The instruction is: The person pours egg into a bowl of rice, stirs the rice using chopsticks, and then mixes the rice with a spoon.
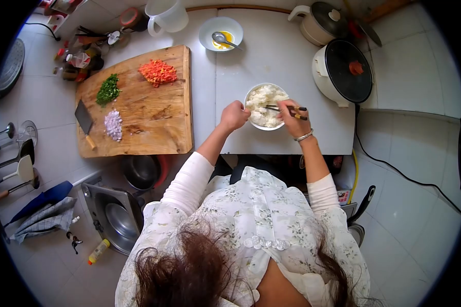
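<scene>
A white bowl (pixel 266 128) full of cooked rice (pixel 265 95) stands near the front edge of the white counter. My left hand (pixel 234 115) is closed on the bowl's left rim. In my right hand (pixel 294 116) is a pair of dark chopsticks (pixel 273 107) with yellowish bands near the top; their tips are in the rice. Behind the rice stands a pale bowl (pixel 204 37) with yellow beaten egg (pixel 223 44) and a metal spoon (pixel 221 38) in it.
On the left, a wooden cutting board (pixel 153 117) bears chopped red-orange pieces (pixel 158 72), chopped greens (pixel 108 90), diced purple onion (pixel 113 125) and a cleaver (pixel 83 118). A lidded white cooker (pixel 331 77) and small pot (pixel 315 26) stand at the right. A sink (pixel 138 204) lies lower left.
</scene>
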Demonstrator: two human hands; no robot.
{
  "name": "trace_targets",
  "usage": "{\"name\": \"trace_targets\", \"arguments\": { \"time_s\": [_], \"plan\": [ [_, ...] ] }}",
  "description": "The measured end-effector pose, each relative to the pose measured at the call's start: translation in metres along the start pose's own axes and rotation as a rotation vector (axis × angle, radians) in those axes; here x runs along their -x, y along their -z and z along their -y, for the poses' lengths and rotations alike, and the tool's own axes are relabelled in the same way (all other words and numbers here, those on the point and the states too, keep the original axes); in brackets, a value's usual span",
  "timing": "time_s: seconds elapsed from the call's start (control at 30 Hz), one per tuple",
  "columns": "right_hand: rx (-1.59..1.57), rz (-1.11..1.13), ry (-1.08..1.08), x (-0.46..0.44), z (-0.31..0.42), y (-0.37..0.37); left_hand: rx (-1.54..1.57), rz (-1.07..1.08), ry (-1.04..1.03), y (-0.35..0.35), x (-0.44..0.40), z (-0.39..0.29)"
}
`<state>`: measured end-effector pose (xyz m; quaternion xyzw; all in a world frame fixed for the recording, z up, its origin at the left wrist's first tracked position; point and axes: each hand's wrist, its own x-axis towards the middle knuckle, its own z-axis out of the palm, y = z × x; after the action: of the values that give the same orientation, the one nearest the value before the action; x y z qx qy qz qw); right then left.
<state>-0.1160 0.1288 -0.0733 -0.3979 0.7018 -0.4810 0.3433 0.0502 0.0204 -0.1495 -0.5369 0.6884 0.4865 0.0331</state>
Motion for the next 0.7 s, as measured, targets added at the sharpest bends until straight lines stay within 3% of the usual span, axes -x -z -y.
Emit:
{"name": "trace_targets", "arguments": {
  "time_s": [0.23, 0.27, 0.37, 0.5, 0.63, 0.7],
  "plan": [
    [-0.004, 0.047, 0.079, 0.016, 0.041, 0.017, -0.048, 0.006, 0.014, -0.003, -0.004, 0.003],
    [-0.121, 0.074, 0.016, 0.018, 0.032, 0.008, -0.052, 0.009, 0.016, -0.003, -0.005, 0.003],
    [-0.137, 0.052, 0.115, 0.013, -0.006, -0.013, -0.072, 0.0, 0.008, -0.004, -0.004, 0.005],
    [0.057, -0.004, 0.046, 0.014, 0.02, 0.002, -0.082, -0.027, -0.019, -0.002, -0.001, 0.004],
    [0.022, -0.076, 0.212, 0.024, 0.039, -0.012, -0.106, -0.063, -0.038, -0.004, -0.002, 0.003],
    [-0.031, -0.053, 0.179, 0.018, 0.025, -0.022, -0.08, -0.056, -0.035, -0.006, -0.005, 0.008]
  ]
}}
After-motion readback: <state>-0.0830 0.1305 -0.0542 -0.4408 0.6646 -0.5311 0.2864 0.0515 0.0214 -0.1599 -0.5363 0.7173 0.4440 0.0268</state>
